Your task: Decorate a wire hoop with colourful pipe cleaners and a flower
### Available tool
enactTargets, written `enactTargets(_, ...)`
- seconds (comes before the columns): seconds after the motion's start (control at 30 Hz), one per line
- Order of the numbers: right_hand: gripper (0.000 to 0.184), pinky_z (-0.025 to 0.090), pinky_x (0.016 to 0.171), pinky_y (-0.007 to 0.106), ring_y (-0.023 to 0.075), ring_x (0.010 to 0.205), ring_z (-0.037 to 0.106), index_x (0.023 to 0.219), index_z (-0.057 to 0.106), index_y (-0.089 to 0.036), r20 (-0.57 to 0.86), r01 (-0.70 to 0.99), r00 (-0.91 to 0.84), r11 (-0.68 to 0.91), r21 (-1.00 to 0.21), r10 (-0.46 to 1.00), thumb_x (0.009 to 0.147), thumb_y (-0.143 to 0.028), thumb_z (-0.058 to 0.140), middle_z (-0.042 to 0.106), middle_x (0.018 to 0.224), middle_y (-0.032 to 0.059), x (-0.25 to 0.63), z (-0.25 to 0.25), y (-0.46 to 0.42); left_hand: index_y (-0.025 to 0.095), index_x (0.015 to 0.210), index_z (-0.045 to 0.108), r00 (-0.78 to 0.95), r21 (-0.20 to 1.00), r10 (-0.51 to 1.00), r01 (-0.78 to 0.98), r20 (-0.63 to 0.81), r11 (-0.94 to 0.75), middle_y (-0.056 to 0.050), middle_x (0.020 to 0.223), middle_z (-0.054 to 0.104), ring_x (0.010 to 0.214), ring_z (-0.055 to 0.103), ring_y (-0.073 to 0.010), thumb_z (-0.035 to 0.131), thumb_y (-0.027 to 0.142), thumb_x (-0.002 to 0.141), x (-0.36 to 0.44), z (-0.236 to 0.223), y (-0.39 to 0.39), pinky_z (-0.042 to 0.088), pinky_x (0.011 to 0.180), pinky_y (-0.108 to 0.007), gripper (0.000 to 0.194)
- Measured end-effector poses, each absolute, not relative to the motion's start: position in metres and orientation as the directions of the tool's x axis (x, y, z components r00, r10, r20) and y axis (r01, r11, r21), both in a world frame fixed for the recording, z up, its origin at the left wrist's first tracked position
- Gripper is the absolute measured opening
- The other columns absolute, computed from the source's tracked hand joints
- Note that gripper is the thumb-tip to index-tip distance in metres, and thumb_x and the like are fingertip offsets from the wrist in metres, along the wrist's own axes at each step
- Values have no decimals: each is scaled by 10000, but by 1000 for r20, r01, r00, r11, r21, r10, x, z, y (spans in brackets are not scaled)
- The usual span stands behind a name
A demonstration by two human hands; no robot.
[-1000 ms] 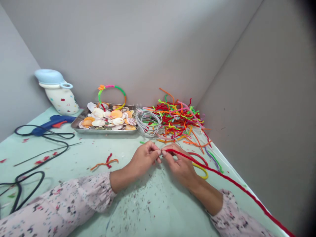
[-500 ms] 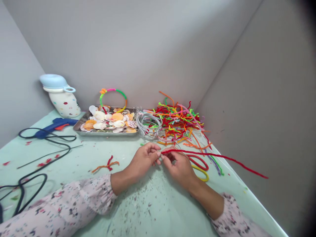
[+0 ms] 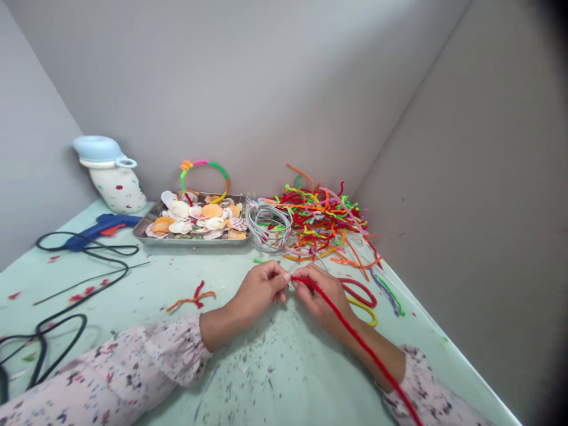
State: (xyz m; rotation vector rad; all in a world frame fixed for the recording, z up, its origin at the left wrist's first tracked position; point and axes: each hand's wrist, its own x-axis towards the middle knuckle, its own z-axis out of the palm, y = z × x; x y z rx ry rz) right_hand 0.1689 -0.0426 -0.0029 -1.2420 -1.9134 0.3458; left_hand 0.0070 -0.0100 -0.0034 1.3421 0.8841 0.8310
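My left hand (image 3: pixel 261 288) pinches the end of a long red pipe cleaner (image 3: pixel 375 360) between thumb and fingertips. Close against it, my right hand (image 3: pixel 316 306) has thumb and fingers closed at the same end. From there the pipe cleaner runs back across my right hand and forearm and out at the bottom of the view. A thin grey wire (image 3: pixel 323 264) shows just behind my right hand; whether the fingers hold it too is hidden. A red loop (image 3: pixel 375 299) and a yellow loop (image 3: pixel 375 319), perhaps scissors handles, lie partly covered beside my right hand.
Shells fill a metal tray (image 3: pixel 195 242), with a colourful ring (image 3: pixel 228 177) standing in it. Beside it are a wire coil (image 3: pixel 252 228) and a heap of pipe cleaners (image 3: pixel 331 216). Leftward lie a blue glue gun (image 3: pixel 84 236), its black cord (image 3: pixel 118 260) and a bottle (image 3: pixel 118 183).
The red pipe cleaner's free length has swung from pointing out to the right to lying back over my right hand and forearm. Both hands stay nearly in place.
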Motion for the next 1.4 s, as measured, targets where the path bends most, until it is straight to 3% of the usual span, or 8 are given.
enactTargets(0.2, 132, 454, 750, 268, 157, 801, 580, 882, 612, -197, 413, 666, -129, 387, -637, 902, 844, -191, 486, 625, 847, 28, 169, -1, -42, 138, 769, 561, 447, 1000, 894, 4, -21, 22, 11, 541, 576, 486, 492, -87, 514, 337, 843, 7, -1, -10, 357, 502, -209, 217)
enactTargets(0.43, 118, 456, 651, 235, 137, 711, 582, 845, 623, -197, 399, 620, -49, 341, -707, 916, 805, -170, 516, 640, 797, 8, 170, 1, -42, 135, 858, 588, 455, 999, 890, 5, 38, -45, 16, 594, 592, 533, 537, -93, 511, 275, 839, 7, 1, -11, 369, 523, -209, 161)
enactTargets(0.77, 139, 475, 648, 250, 146, 705, 590, 874, 618, -174, 356, 534, -98, 351, -769, 929, 766, -164, 530, 651, 812, 31, 173, 0, -41, 139, 869, 604, 437, 994, 897, 46, 72, -102, 18, 634, 588, 555, 547, -99, 512, 259, 823, 7, 0, -12, 393, 537, -214, 158)
enactTargets(1.4, 121, 471, 652, 246, 144, 699, 594, 858, 635, -191, 394, 621, -24, 323, -715, 919, 799, -206, 531, 654, 794, 18, 167, 4, -44, 164, 848, 596, 395, 969, 910, 143, 130, -200, 17, 612, 586, 568, 554, -115, 485, 276, 840, 5, 1, -16, 406, 568, -221, 159)
